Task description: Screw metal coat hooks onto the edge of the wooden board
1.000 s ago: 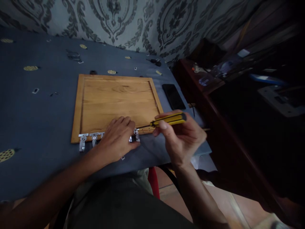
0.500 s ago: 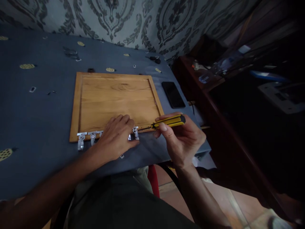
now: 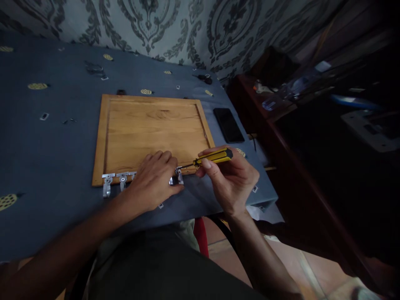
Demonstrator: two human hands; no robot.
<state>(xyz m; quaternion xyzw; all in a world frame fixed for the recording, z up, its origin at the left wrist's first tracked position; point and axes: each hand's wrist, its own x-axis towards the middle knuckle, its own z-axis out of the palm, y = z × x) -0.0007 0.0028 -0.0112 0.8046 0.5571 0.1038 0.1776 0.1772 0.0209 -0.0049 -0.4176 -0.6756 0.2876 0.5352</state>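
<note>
The right hand (image 3: 233,183) pinches the yellow and black screwdriver (image 3: 215,156) between its thumb and fingers. The left hand (image 3: 155,179) lies palm down across the near edge of the wooden panel (image 3: 154,129), its fingers close together and its thumb apart; I cannot tell whether the hidden fingertips pinch anything.

The screwdriver is above the near right part of the panel. Its long axis runs nearly sideways: the handle is to the right and a little farther away, and the shaft points left and slightly toward the person, with its tip at the right-hand metal hinge (image 3: 180,177). Compared with the previous frame, the right hand and the screwdriver handle have moved a little to the left, nearer to the left hand.

Two other hinges (image 3: 107,185) are visible on the near left edge. The panel lies flat on the tabletop (image 3: 62,166), and the phone (image 3: 229,125) rests to its right.
</note>
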